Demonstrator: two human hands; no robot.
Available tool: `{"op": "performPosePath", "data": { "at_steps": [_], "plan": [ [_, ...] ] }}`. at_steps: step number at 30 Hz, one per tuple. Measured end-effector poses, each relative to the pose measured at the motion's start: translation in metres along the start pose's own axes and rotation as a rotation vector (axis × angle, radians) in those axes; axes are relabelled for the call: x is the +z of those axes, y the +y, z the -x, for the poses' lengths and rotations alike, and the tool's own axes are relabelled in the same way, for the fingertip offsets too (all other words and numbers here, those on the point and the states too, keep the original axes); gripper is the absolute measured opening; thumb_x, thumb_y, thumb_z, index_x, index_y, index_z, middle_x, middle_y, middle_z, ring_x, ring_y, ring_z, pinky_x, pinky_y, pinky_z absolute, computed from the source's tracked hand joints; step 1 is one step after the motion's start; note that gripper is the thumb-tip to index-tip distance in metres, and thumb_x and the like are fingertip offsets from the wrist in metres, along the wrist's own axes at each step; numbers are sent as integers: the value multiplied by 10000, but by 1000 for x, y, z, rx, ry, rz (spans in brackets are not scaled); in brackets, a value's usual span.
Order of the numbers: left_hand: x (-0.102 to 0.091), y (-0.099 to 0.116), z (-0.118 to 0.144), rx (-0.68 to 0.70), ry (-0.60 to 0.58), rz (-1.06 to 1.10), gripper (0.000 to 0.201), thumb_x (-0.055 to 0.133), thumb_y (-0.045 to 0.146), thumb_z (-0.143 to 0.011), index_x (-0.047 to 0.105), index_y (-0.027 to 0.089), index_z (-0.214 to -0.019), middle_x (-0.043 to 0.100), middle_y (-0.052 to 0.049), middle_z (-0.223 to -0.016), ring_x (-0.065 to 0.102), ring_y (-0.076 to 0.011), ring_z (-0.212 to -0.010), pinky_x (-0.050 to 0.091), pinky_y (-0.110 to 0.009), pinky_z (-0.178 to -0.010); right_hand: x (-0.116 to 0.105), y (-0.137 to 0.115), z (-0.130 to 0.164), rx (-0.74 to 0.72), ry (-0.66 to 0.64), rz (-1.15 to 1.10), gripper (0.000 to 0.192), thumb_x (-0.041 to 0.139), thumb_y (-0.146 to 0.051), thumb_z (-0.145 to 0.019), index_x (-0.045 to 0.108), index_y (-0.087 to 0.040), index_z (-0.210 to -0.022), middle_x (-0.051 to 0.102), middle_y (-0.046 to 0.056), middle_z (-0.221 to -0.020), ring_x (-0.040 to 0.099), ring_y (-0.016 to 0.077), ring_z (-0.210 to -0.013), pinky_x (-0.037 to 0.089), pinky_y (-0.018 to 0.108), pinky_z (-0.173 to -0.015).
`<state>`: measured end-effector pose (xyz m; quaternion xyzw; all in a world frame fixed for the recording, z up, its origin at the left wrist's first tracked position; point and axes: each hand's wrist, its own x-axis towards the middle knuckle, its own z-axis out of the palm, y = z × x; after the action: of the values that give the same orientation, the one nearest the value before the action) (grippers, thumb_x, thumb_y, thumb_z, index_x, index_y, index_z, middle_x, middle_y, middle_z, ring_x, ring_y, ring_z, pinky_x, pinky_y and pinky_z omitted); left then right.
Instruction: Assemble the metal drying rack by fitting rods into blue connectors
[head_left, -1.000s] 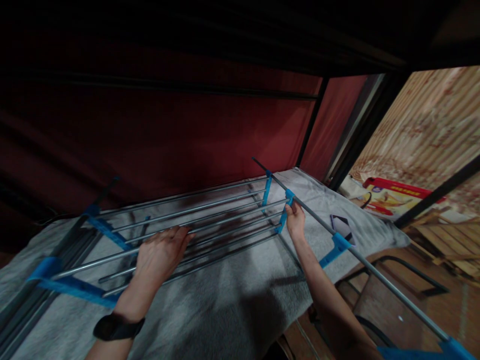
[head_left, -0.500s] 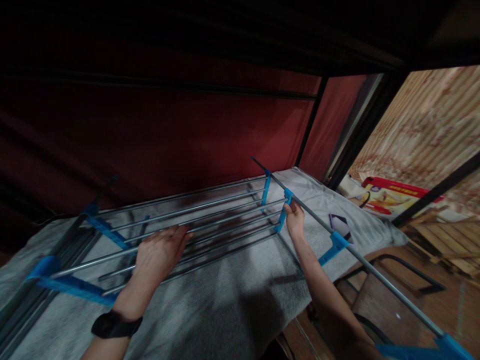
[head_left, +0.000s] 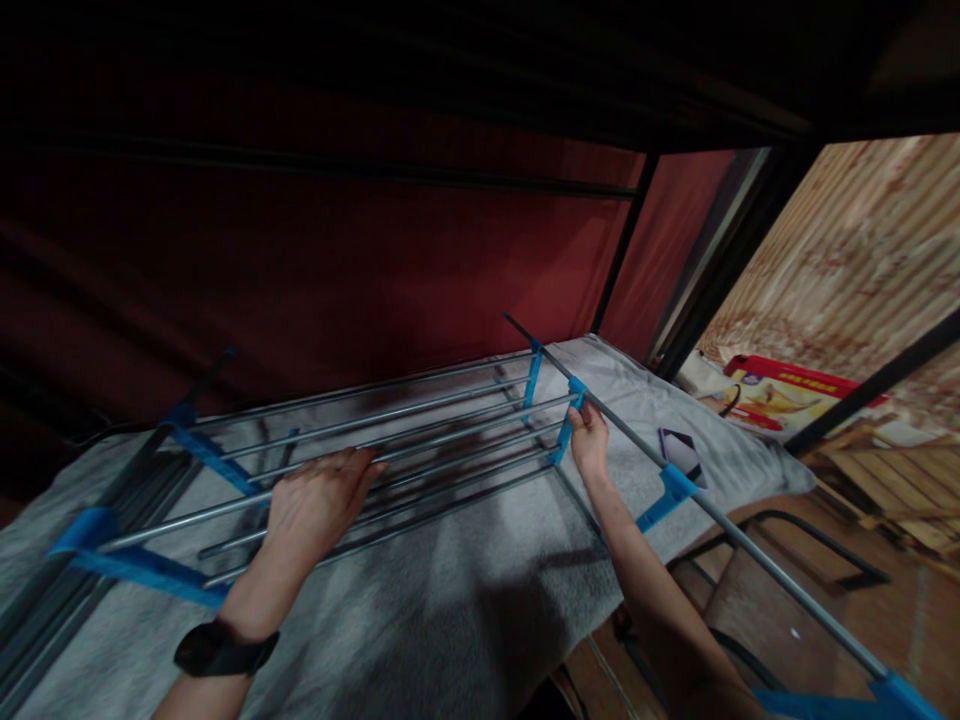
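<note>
At the far left, a blue plastic end piece (head_left: 127, 565) of a folded drying rack (head_left: 390, 450) is seen lying on a grey blanket (head_left: 450, 600) spread over a bed. A black wristband (head_left: 221, 648) is worn on the left arm. The left hand (head_left: 311, 505) is laid flat, palm down, over the rack's steel rods (head_left: 442, 415), fingers extended and closed on nothing; compared with a second ago it has been drawn slightly toward the left, and the view has dipped a little with it. Otherwise little has been altered: the rack has been kept flat on the bed, so the work is judged to be at a steadying or adjusting stage rather than a lifting one.

Further right, the right hand (head_left: 590, 443) is wrapped in a narrow grip around the rack's side at a blue connector (head_left: 576, 390), where a long grey rail (head_left: 720, 520) runs out over the bed's edge to another blue fitting (head_left: 670, 492). This grip has been held unchanged.

A dark phone (head_left: 681, 450) is seen lying on the blanket near that rail. Behind, a dark red wall (head_left: 337, 260) is framed by black posts, apparently a bunk frame. At the right, a red box (head_left: 795, 392) and wooden boards (head_left: 907, 490) are seen on the floor.
</note>
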<state>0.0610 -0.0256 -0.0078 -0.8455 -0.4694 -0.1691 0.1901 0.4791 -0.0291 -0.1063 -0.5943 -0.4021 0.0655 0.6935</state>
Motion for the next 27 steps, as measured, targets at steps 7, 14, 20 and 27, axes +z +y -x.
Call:
{"op": "performPosePath", "data": {
  "at_steps": [7, 14, 20, 27],
  "plan": [
    [1, 1, 0, -9, -2, 19, 490, 331, 470, -1032, 738, 197, -1031, 776, -106, -916, 711, -261, -771, 443, -333, -634, 1, -2, -1, 27, -13, -44, 483, 595, -454, -865, 706, -183, -1249, 716, 103, -1286, 608, 294, -1265, 390, 509, -1158],
    [1, 0, 1, -10, -8, 22, 503, 327, 473, -1036, 745, 193, -1043, 780, -109, -916, 723, -270, -800, 448, -332, -644, -1, -2, 0, 9, -30, 0, 482, 583, -459, -881, 705, -185, -1258, 709, 110, -1295, 610, 296, -1265, 377, 511, -1167],
    [1, 0, 0, 5, -13, 26, 502, 324, 461, -1042, 745, 189, -1062, 785, -112, -972, 728, -277, -827, 444, -337, -647, -1, -5, 3, -17, -9, 44, 465, 568, -458, -890, 709, -174, -1230, 713, 119, -1283, 618, 293, -1244, 391, 495, -1155],
    [0, 1, -2, 1, -39, -6, 505, 310, 460, -1046, 738, 191, -1052, 783, -106, -938, 722, -286, -790, 418, -346, -616, -1, -9, 6, -46, 9, 91, 418, 555, -447, -895, 713, -187, -1180, 735, 111, -1222, 637, 295, -1201, 414, 489, -1132]
  ]
}}
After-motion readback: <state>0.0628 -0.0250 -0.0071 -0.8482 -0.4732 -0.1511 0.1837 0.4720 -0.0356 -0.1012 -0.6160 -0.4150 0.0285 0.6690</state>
